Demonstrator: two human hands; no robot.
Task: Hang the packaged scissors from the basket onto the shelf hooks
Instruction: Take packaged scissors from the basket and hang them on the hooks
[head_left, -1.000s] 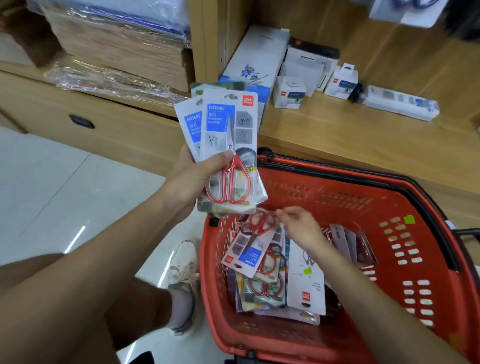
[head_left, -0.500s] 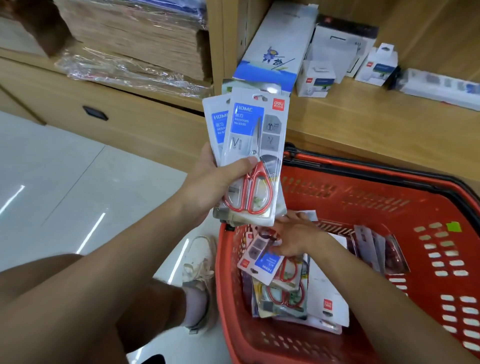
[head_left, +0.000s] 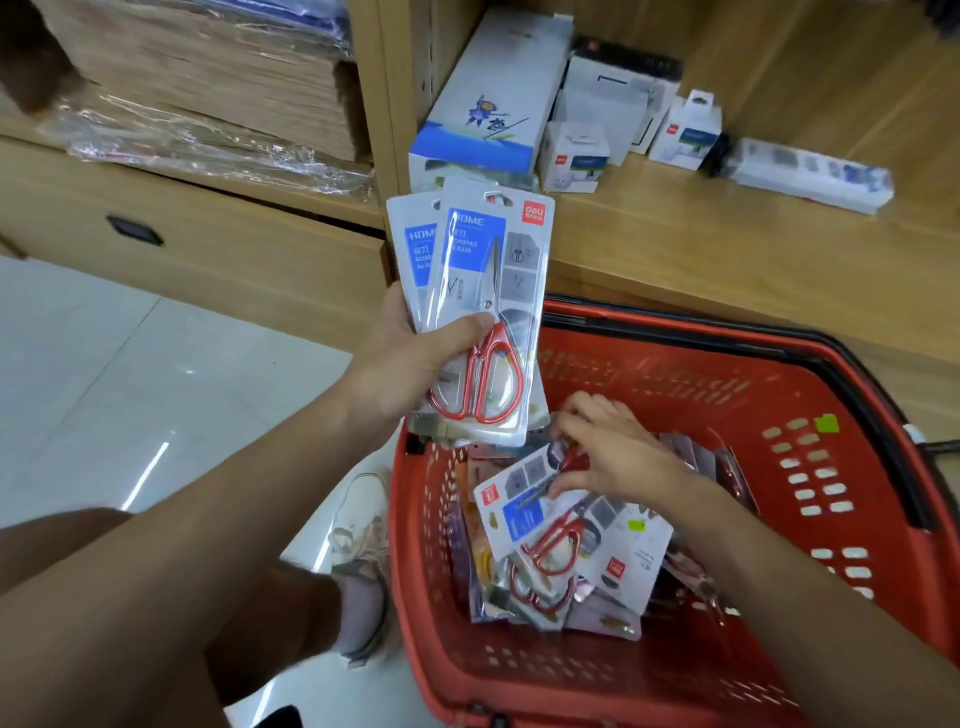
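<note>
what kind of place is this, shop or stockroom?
Probably a stationery shop: a red shopping basket full of carded scissors packs, beside wooden shelving holding small boxed goods.

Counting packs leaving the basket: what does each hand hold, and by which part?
Left hand grips a stack of scissors packs at their lower half. Right hand pinches one pack in the basket by its handle end.

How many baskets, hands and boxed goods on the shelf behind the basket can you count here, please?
Red basket: 1
Hands: 2, left hand holding scissors packs, right hand gripping a pack in the basket
Boxed goods on the shelf: 5, one long blue-and-white box, one large white box, two small white boxes, one long flat pack
Total: 8
</note>
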